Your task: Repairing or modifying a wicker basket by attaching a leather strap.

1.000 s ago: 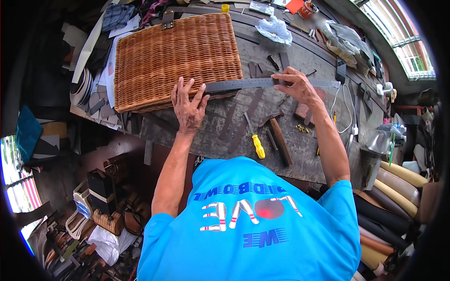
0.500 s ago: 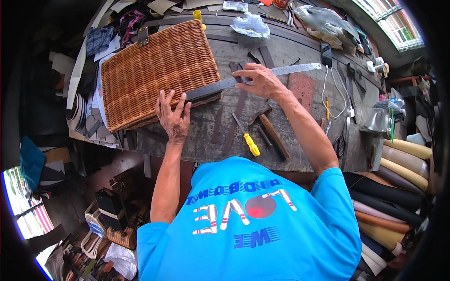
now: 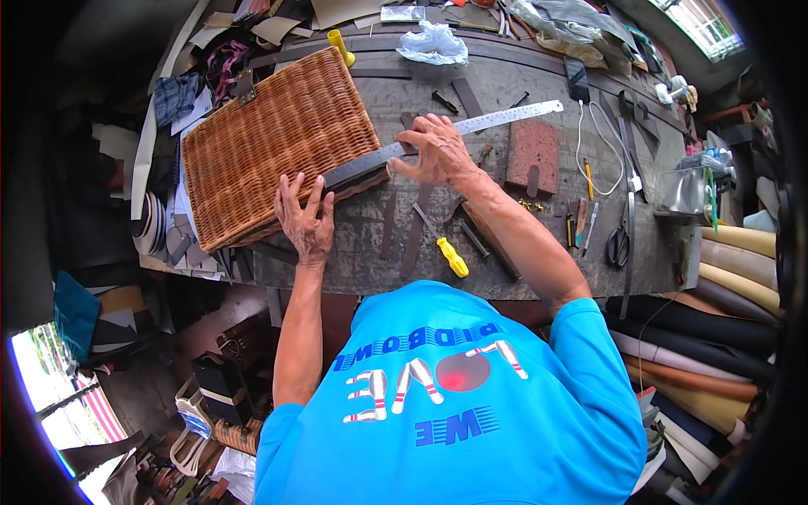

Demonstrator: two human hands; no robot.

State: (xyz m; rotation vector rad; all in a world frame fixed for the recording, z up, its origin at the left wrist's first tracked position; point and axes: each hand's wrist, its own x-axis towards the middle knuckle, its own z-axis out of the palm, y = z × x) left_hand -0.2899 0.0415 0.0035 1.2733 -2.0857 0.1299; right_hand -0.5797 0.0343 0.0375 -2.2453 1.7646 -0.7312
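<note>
A brown wicker basket [image 3: 273, 147] lies on the left of the worktable, a metal clasp [image 3: 246, 87] at its far edge. A long metal ruler [image 3: 509, 117] crosses its near right corner and reaches out to the right. My left hand [image 3: 305, 223] rests at that corner, fingers spread, fingertips by the ruler's near end. Farther along, my right hand [image 3: 439, 153] grips the ruler between thumb and fingers. Below it lie a yellow-handled screwdriver [image 3: 452, 257] and a hammer [image 3: 492, 240], its head mostly hidden by my right forearm.
A reddish block [image 3: 534, 156] lies right of my right hand, near small brass-coloured pieces. Beyond are scissors [image 3: 618, 247], a phone [image 3: 576, 77] with a white cable, and a crumpled plastic bag [image 3: 433, 44]. Rolls of material [image 3: 732, 261] stand right of the worktable [image 3: 362, 257].
The view has shifted slightly, bringing more of the reddish block and the small brass-coloured pieces into sight. My right hand's fingers have changed position a little on the ruler; my left stays at the basket's corner.
</note>
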